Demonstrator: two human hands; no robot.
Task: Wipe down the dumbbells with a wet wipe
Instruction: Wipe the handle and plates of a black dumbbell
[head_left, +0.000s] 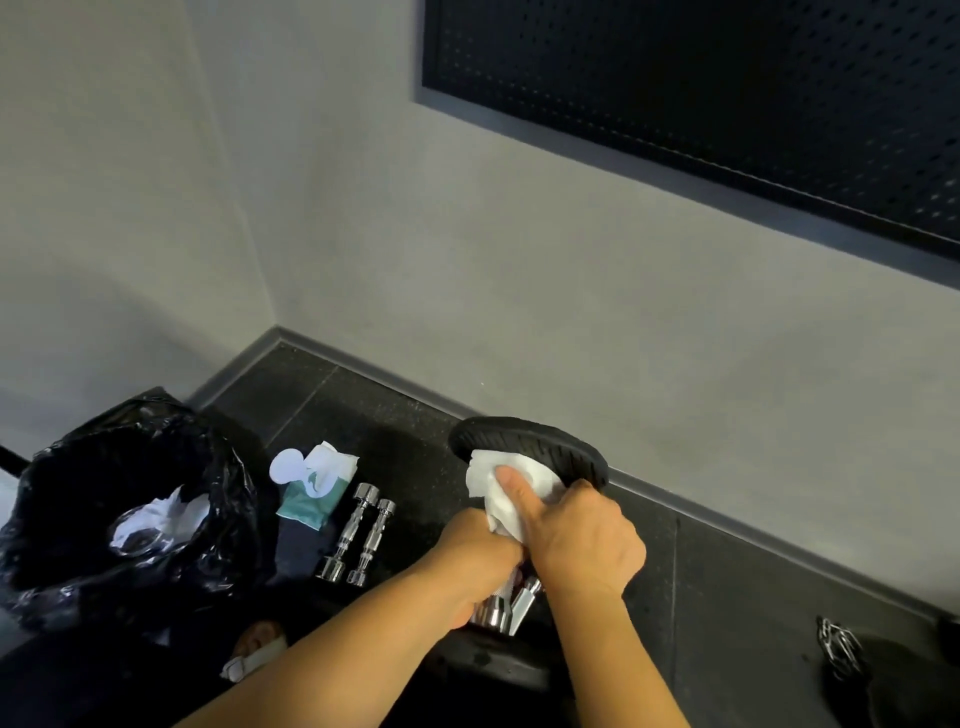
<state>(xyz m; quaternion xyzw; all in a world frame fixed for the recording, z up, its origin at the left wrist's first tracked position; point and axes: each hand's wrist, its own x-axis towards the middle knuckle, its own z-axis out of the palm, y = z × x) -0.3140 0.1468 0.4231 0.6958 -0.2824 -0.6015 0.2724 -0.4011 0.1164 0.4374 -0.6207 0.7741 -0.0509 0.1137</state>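
Right hand (587, 540) clutching crumpled white wipe (484, 472), ribbed black-ended chrome dumbbell (535, 447)

Dim indoor light, soft shadows on grey wall, wide-angle bending at edges, slight blur

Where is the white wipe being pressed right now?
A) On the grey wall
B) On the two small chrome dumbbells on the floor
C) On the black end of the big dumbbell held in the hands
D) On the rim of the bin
C: the right hand holds the white wipe against the black end of the big dumbbell, while the left hand grips its chrome handle.
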